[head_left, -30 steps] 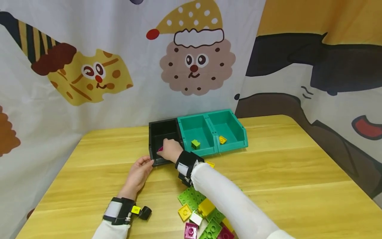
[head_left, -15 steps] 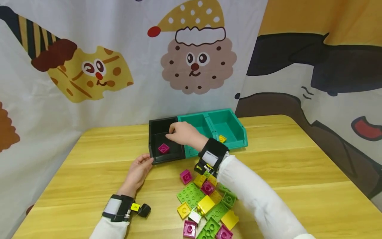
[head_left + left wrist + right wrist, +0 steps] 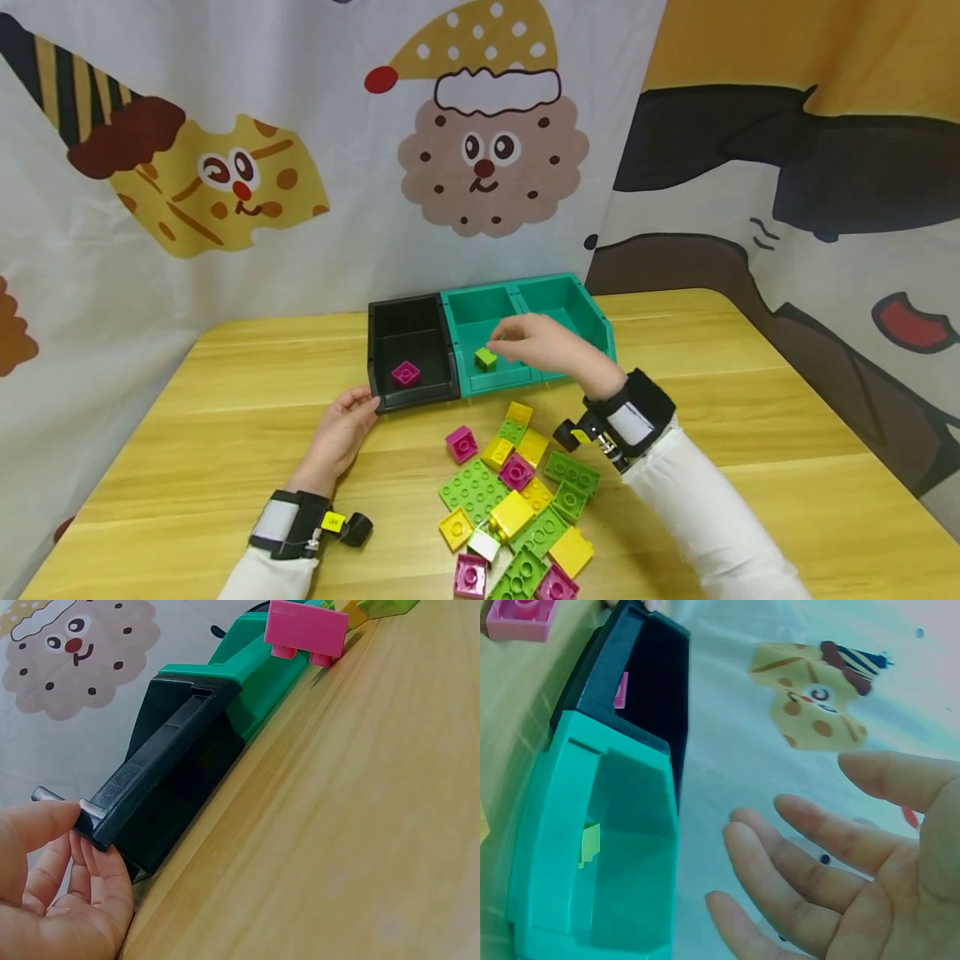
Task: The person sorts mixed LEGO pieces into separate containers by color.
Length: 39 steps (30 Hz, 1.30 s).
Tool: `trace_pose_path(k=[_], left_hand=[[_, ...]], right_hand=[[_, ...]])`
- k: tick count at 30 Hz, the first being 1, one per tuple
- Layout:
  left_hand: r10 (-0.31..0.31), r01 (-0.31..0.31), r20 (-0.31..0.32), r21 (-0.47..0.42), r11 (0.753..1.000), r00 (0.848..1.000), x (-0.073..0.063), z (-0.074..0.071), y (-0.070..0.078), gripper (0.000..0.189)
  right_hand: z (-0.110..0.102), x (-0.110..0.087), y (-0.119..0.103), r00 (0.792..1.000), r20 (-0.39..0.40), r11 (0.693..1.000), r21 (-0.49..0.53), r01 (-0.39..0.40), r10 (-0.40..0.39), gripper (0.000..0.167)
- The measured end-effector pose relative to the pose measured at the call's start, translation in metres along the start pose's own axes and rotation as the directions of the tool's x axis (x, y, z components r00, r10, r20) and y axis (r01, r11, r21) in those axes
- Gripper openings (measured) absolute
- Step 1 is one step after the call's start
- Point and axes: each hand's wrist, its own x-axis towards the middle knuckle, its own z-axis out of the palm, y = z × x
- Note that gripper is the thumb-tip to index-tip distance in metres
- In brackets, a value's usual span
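My left hand (image 3: pixel 341 433) grips the front left corner of the black bin (image 3: pixel 405 346); in the left wrist view the thumb lies on the rim and the fingers are curled beneath. Inside that bin sits a magenta toy brick (image 3: pixel 406 374). My right hand (image 3: pixel 543 342) hovers over the teal bins, fingers relaxed and apart in the right wrist view (image 3: pixel 840 877), holding nothing. A small lime green brick (image 3: pixel 485 359) lies in the middle teal bin (image 3: pixel 480 310). Part of the right teal bin (image 3: pixel 558 300) is hidden behind the right hand.
On the wooden table (image 3: pixel 750 433), in front of the bins, lies a loose pile of bricks: a green plate (image 3: pixel 474 492), a yellow brick (image 3: pixel 512 515), a white brick (image 3: pixel 483 546), a magenta brick (image 3: pixel 461 444) and several others. A printed curtain (image 3: pixel 300 83) hangs behind the table.
My right hand has let go of the magenta brick in the black bin, risen and moved right over the teal bins. The left hand keeps its grip on the bin.
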Motion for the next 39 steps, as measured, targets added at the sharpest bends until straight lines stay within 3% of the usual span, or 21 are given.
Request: trace_pose_path(k=[6,15,25,32,39], left_hand=[[0.007,-0.007,-0.002,-0.019,1.000,1.000,0.001,0.001,0.003,0.010],[0.003,-0.003,0.004,-0.012,1.000,1.000,0.003,0.002,0.006,0.011],[0.005,-0.005,-0.003,-0.002,1.000,1.000,0.003,0.003,0.006,0.012],[0.002,-0.002,-0.006,0.016,1.000,1.000,0.001,0.003,0.006,0.010],[-0.015,0.015,-0.013,0.024,1.000,1.000,-0.002,0.001,0.003,0.010]], right_hand=[[0.002,-0.029,0.020,0.999,-0.022,0.998,-0.031,0.045,-0.046,0.029],[0.011,-0.065,0.048,0.999,-0.032,0.997,-0.070,0.025,-0.028,0.029],[0.024,-0.079,0.071,0.999,-0.012,0.995,-0.091,0.035,-0.036,0.032],[0.029,-0.087,0.078,0.995,0.077,0.988,-0.136,0.066,-0.056,0.040],[0.037,-0.091,0.082,0.992,0.126,0.987,-0.153,0.046,-0.027,0.039]])
